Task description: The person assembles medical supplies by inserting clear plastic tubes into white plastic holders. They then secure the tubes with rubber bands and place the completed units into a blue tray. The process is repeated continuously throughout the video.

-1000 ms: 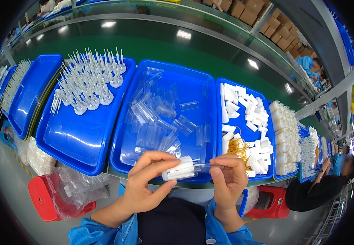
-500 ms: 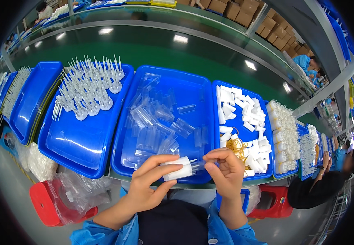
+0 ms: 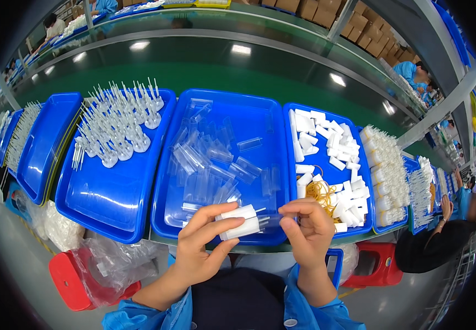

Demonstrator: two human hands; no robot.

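Note:
My left hand [image 3: 198, 242] is closed round a couple of white blocks [image 3: 240, 227], with thin pins sticking out of their right ends. Opposite them, my right hand [image 3: 310, 226] pinches a small clear plastic sleeve [image 3: 272, 221] between thumb and forefinger. The sleeve lies close to the pin ends; whether it touches them I cannot tell. Both hands are over the near edge of a blue tray [image 3: 275, 165]. Loose clear plastic sleeves [image 3: 197, 187] are scattered in that tray.
Right of it, another blue tray holds white pieces [image 3: 353, 198] and yellow rubber bands [image 3: 321, 193]. White stemmed parts [image 3: 120, 129] stand in a left tray. Bundled white parts [image 3: 382, 176] stack farther right. Beyond runs a green conveyor [image 3: 205, 60]. Red stools [image 3: 72, 280] are below; a co-worker's arm [image 3: 441, 220] is at right.
The clear sleeve and my right hand have shifted slightly right, away from the white blocks. My left hand keeps its hold. The whole view has turned a little.

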